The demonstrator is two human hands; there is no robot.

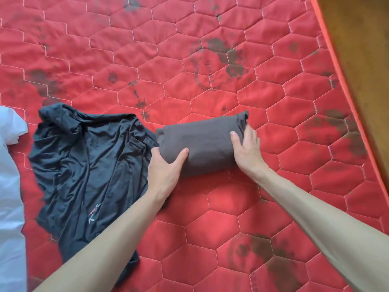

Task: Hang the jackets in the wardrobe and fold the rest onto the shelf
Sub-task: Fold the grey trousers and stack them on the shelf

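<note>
You are gripping a folded grey-brown garment (202, 142) with both hands, and it is lying as a compact bundle on the red quilted mattress (231, 66), a little right of the middle of the view. Your left hand (166, 167) is clasping the bundle's near left corner, with the thumb lying across the top of the cloth and the fingers curling around the left end, out of sight behind it. Your right hand (246, 147) is grasping the right end, with the thumb pressing flat on the top face and the fingers wrapping around the side where the fabric edges are bunching up. Both forearms are reaching in from the bottom edge, bare of sleeves. Just beside the bundle, on its left and touching it at the corner near your left hand, a dark navy shirt (84, 171) is lying spread out and crumpled, unfolded, with small printed lettering showing on its lower part, and your left forearm is crossing over its lower right portion. A white cloth (10, 186) is showing along the left edge, mostly cut off. Dark stains are marking the mattress in several places, and a strip of wooden floor (362, 49) is showing beyond its right edge.
</note>
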